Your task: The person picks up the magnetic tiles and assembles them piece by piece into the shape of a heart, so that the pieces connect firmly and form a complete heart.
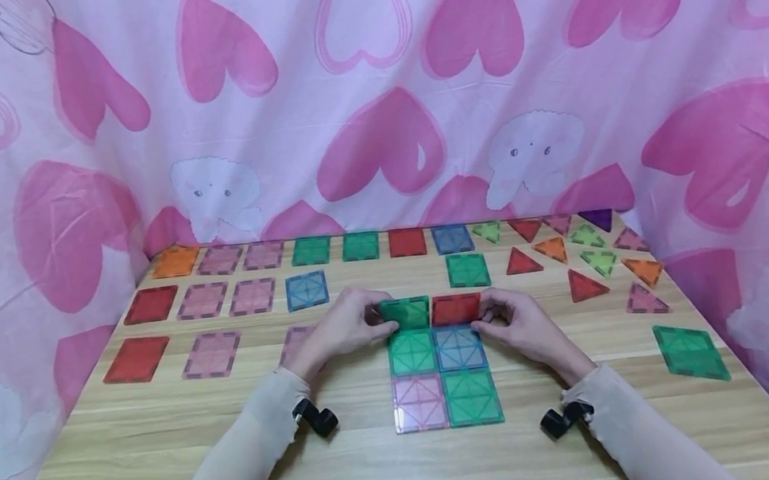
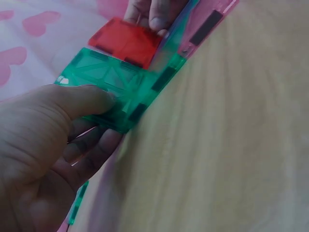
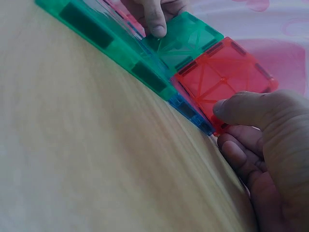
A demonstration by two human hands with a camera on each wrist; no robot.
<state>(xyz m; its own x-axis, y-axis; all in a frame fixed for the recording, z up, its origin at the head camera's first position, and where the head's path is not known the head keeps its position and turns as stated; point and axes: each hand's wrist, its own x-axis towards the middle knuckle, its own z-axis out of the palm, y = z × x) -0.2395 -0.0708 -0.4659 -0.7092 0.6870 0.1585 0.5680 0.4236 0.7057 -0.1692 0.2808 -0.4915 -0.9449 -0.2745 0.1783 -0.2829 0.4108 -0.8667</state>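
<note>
My left hand (image 1: 355,322) pinches the outer edge of a green square magnetic tile (image 1: 410,314), thumb on its near face and fingers behind. On the other side, my right hand (image 1: 515,320) pinches a red square tile (image 3: 227,77) by its outer edge. Both tiles stand upright side by side along the far edge of a flat block. That block has a green tile (image 1: 413,352) and a blue tile (image 1: 459,347) behind, with a pink tile (image 1: 419,404) and another green tile (image 1: 473,397) in front.
Rows of square tiles, such as a red one (image 1: 137,360) and a pink one (image 1: 211,354), lie left and along the back. Several small triangles, including a red one (image 1: 588,285), lie back right. A green tile (image 1: 690,352) lies at the right. A pink curtain (image 1: 364,74) hangs behind the table.
</note>
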